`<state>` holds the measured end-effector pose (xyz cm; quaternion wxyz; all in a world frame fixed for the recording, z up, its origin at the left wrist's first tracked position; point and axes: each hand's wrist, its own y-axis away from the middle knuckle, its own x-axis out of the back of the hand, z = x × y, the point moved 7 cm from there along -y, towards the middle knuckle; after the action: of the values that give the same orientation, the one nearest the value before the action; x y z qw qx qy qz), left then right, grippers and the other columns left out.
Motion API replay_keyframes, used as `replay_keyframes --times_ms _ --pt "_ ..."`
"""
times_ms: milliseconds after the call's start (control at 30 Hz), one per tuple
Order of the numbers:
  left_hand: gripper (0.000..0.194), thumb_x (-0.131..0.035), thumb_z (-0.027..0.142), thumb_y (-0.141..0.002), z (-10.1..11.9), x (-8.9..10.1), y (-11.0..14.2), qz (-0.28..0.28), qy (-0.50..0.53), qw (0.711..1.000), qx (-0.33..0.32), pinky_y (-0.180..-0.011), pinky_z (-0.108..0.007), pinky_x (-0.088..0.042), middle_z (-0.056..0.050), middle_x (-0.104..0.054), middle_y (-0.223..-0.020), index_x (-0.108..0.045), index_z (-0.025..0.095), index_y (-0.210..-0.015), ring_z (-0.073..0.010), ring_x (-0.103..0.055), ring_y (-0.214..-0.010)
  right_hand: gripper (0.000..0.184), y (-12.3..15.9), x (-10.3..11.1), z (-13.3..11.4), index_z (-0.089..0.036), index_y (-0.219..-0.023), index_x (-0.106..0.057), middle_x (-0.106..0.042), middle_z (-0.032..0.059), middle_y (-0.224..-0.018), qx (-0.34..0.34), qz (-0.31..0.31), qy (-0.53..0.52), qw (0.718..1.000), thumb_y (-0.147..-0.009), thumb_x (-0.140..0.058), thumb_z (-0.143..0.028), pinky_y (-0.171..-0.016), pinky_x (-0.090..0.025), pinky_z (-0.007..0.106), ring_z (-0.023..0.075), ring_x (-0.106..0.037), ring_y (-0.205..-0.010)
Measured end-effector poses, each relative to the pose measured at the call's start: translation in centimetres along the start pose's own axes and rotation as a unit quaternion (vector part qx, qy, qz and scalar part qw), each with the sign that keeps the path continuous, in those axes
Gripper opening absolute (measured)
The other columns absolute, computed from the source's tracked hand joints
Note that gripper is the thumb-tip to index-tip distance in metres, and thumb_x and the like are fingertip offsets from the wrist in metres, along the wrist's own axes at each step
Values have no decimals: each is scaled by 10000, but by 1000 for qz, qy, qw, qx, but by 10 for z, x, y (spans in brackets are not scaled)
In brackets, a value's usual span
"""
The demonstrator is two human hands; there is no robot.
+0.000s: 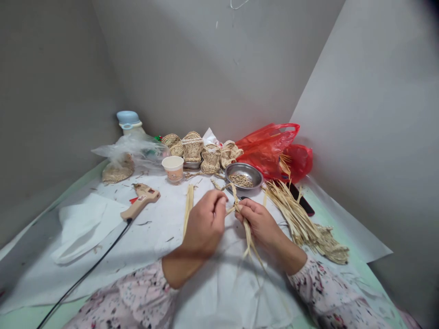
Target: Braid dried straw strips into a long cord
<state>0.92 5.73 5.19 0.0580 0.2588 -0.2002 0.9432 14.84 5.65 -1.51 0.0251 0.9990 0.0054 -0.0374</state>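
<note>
Between my two hands is a braid of pale straw strands [247, 233], its loose ends hanging down toward me. My left hand [207, 217] is closed, thumb against the curled fingers, on a strand that runs across to the braid. With thumb and fingers pinched, my right hand [257, 221] grips the braid where the strands cross. The plaited part curves up beyond my fingers, near the rim of a metal bowl [259, 179] with cut straw bits in it. A flat straw strip [188, 205] lies beside my left hand.
A glue gun [142, 201] with a black cord lies left, near folded white paper [85, 224]. Behind stand a paper cup [173, 171], several woven straw pieces [211, 157] and a red plastic bag [264, 151]. A straw bundle [295, 214] lies right, beside a dark phone [302, 199].
</note>
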Motion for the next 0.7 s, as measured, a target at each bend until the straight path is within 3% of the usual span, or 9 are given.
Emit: replay_keyframes --times_ms 33,100,200,267,433,567,700 --pt "230 -385 368 -867 -10 0 -4 9 37 999 32 -691 -270 -411 -25 -601 -793 -537 195 -860 -170 -545 -753 129 1 -3 -2 -180 -735 -503 -449 -53 -579 -2 -16 -1 1000 -773 -522 -301 -419 -224 211 69 -300 -440" --pt "277 -405 428 -855 -30 -17 -9 -52 142 983 106 -615 -259 -418 -9 -568 -698 -515 183 -787 -148 -526 -651 126 4 -8 -6 -174 -733 -505 -469 -42 -595 6 -41 -2 999 -782 -521 -289 -437 -247 206 71 -338 -464" --pt "371 -383 505 -851 -47 -55 1 -214 314 900 212 -502 -234 -411 -17 -566 -685 -513 165 -781 -120 -520 -550 140 6 -14 -8 -174 -729 -501 -489 -24 -612 16 -66 -13 998 -790 -514 -299 -508 -347 216 97 -450 -534" --pt "407 -390 538 -845 -46 -63 7 -257 353 871 226 -439 -193 -357 4 -526 -637 -525 158 -786 -86 -472 -484 155 5 -14 -6 -180 -725 -493 -499 -15 -619 11 -71 -9 997 -792 -509 -319 -532 -384 231 117 -490 -563" --pt "397 -464 552 -817 -41 -59 12 -286 357 856 241 -379 -164 -161 61 -412 -612 -518 159 -811 -29 -251 -413 152 2 -6 2 -183 -749 -514 -471 -29 -581 -13 -48 18 999 -784 -524 -331 -470 -344 208 97 -419 -499" --pt "397 -497 552 -800 -40 -58 12 -326 355 844 234 -402 -184 -147 93 -301 -562 -521 156 -775 -35 -168 -421 155 2 -5 2 -183 -739 -521 -476 -27 -587 -12 -58 32 998 -790 -522 -329 -462 -326 203 88 -383 -484" --pt "443 -496 595 -776 -41 -56 10 -347 312 857 219 -414 -207 -153 100 -260 -512 -520 158 -710 -49 -151 -425 144 3 -7 -1 -178 -731 -537 -512 -20 -609 -5 -80 50 996 -798 -521 -305 -485 -333 205 88 -399 -501"
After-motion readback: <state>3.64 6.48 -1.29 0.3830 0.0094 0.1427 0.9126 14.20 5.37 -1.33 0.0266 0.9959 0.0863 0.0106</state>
